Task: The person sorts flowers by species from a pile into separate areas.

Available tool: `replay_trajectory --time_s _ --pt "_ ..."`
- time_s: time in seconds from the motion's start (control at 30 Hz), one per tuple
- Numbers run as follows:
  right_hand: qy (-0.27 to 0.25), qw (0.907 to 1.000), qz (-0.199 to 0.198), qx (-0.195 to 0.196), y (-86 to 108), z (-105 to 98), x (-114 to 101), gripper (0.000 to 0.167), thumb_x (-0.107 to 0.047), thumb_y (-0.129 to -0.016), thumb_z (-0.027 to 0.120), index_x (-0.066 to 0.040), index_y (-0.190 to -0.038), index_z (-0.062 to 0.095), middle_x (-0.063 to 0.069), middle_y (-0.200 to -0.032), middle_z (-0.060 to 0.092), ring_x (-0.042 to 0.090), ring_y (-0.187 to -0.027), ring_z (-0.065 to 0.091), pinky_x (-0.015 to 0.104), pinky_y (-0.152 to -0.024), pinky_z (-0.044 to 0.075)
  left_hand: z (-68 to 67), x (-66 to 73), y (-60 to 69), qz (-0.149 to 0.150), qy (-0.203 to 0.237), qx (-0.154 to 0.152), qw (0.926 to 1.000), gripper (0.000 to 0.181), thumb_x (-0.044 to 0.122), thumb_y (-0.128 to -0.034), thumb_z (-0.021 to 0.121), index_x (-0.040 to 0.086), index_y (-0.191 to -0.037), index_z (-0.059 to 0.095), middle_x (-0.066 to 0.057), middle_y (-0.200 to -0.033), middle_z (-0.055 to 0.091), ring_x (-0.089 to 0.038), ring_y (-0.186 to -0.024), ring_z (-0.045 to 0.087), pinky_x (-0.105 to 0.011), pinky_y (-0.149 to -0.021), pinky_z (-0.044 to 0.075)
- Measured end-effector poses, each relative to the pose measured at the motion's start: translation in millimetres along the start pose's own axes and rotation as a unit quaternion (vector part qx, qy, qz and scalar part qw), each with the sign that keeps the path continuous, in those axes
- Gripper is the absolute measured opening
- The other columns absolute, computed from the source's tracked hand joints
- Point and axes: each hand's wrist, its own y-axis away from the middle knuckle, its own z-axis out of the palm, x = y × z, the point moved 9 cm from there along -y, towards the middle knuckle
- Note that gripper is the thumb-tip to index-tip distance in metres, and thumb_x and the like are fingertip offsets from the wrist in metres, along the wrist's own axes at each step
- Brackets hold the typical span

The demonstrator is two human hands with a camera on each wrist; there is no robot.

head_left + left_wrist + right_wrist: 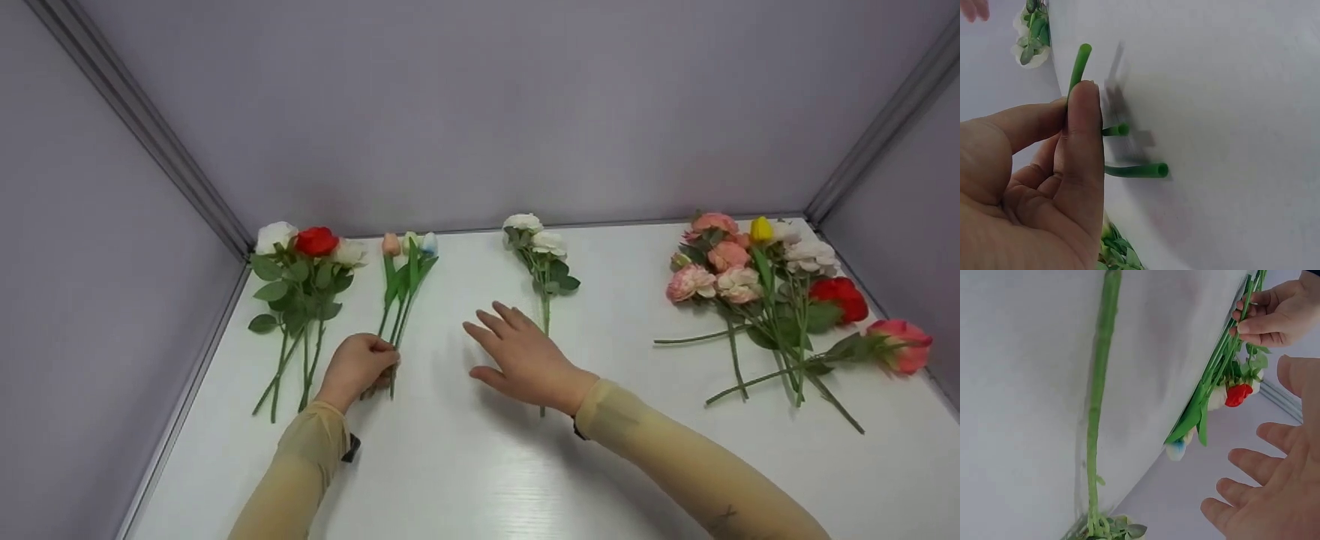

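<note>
My left hand [358, 369] pinches a green tulip stem [1079, 64] between thumb and finger near its lower end. Two more stem ends [1148, 170] show past the fingers in the left wrist view. The three tulips [409, 277], peach, whitish and pale blue, lie side by side with their heads toward the back wall. My right hand [525, 360] hovers with its fingers spread, holding nothing. Below and beside it lies a stem of white flowers [545, 244]; its bare green stalk [1098, 394] runs down the right wrist view.
At the left lies a bunch of white and red roses [316, 241] with leafy stems. A mixed pile of pink, white, red and yellow flowers [739, 277] spreads at the right, stems crossing. Grey walls [480, 112] border the white table [480, 480] at the back and sides.
</note>
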Motion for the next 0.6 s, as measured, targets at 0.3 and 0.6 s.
replay_trajectory --time_s 0.3,0.6 --pt "-0.013 0.9998 -0.007 -0.015 6.7 12.1 3.0 0.067 -0.049 -0.104 0.056 -0.014 -0.159 0.038 0.013 -0.162 0.036 0.037 -0.153 0.020 0.049 -0.124 0.017 1.7 1.6 0.7 0.016 -0.032 0.023 0.9991 0.013 0.010 -0.0974 0.066 0.001 -0.106 0.066 -0.013 -0.095 0.066 -0.022 -0.081 0.067 -0.033 -0.069 0.059" --pt "-0.052 0.9937 0.062 0.078 36.8 -19.9 68.7 0.048 -0.035 -0.104 0.062 -0.009 -0.144 0.059 0.011 -0.144 0.057 0.035 -0.139 0.045 0.052 -0.114 0.036 9.2 22.3 5.1 0.061 -0.109 0.043 0.9913 0.013 0.015 -0.0971 0.068 0.004 -0.104 0.068 -0.008 -0.091 0.066 -0.020 -0.072 0.062 -0.033 -0.063 0.052"
